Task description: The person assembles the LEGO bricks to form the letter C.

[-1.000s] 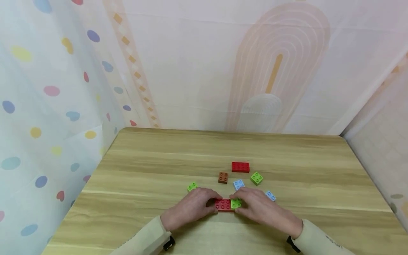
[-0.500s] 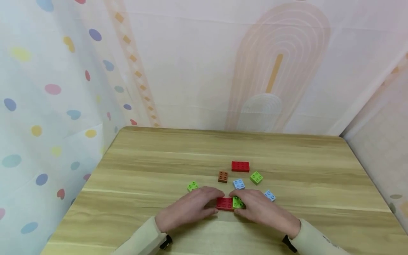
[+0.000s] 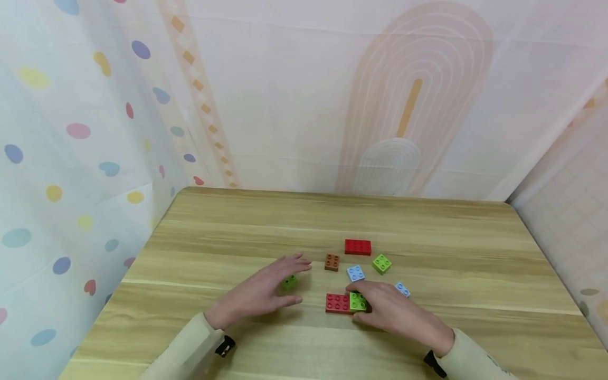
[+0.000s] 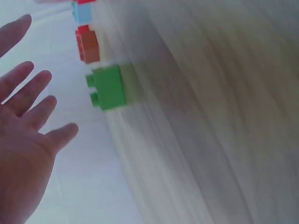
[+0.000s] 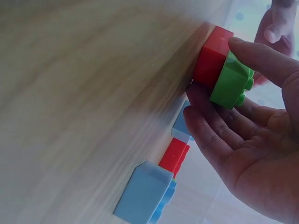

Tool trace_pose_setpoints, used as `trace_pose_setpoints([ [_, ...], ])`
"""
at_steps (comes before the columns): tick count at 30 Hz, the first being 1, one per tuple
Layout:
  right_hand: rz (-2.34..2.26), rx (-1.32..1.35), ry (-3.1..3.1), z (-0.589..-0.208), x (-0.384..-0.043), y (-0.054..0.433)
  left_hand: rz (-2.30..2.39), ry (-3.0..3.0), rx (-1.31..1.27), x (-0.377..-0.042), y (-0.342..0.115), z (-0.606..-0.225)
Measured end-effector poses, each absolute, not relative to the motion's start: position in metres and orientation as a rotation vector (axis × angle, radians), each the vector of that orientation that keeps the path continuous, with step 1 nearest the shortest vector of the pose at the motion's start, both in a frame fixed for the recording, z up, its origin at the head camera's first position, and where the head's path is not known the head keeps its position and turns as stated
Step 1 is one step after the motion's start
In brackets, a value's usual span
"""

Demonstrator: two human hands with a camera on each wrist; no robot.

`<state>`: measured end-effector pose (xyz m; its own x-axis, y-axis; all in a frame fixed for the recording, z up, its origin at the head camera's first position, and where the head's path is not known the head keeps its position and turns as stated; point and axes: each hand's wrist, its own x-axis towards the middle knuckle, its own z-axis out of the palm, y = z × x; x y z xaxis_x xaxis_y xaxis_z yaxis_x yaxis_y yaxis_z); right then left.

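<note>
The right hand's [image 3: 387, 306] fingers and thumb are clamped on opposite sides of a four-stud lime-green brick [image 3: 358, 302], which sits on the right end of the landmark, a long red toy building brick [image 3: 338, 303], its other studs bare. The left hand [image 3: 258, 292] is to the left of the red brick, well apart from it, fingers spread and gripping nothing; partly hidden behind that hand is a second lime-green brick [image 3: 289, 281], and the left wrist view shows a gap between the two. The bricks look like hard moulded plastic, so I judge them light, stiff, a little slick and hard to break; the best hold is probably on two opposite flat walls, low down, keeping fingertips off the studs. Just beyond the red brick lies a pale-blue brick [image 3: 355, 273] with four studs, and beyond it to the left a brown four-stud brick [image 3: 332, 262]. A third lime-green brick [image 3: 381, 263] sits beyond and right, turned at an angle; another light-blue brick [image 3: 402, 289] lies to its right, partly behind the right hand. Farthest beyond the red brick is a dark-red eight-stud brick [image 3: 358, 247]. All rest on the wood-grained counter [image 3: 214, 237]. No brand can be read on any brick; the right sleeve [image 3: 475, 359] carries dark marks, perhaps lettering, too small to make out.
</note>
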<state>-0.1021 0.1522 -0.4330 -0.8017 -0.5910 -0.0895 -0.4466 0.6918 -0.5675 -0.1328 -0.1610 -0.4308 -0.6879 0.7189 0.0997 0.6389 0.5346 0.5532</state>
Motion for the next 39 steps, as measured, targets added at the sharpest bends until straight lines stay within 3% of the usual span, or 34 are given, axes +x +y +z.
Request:
trace_pose_setpoints([
  [24, -0.782, -0.804, 2.640, -0.434, -0.104, 0.156, 0.948, 2.414, 0.935, -0.169, -0.196, -0.446],
  [39, -0.795, -0.802, 2.631, -0.434, -0.104, 0.157, 0.901, 2.513, 1.024, -0.168, -0.194, -0.453],
])
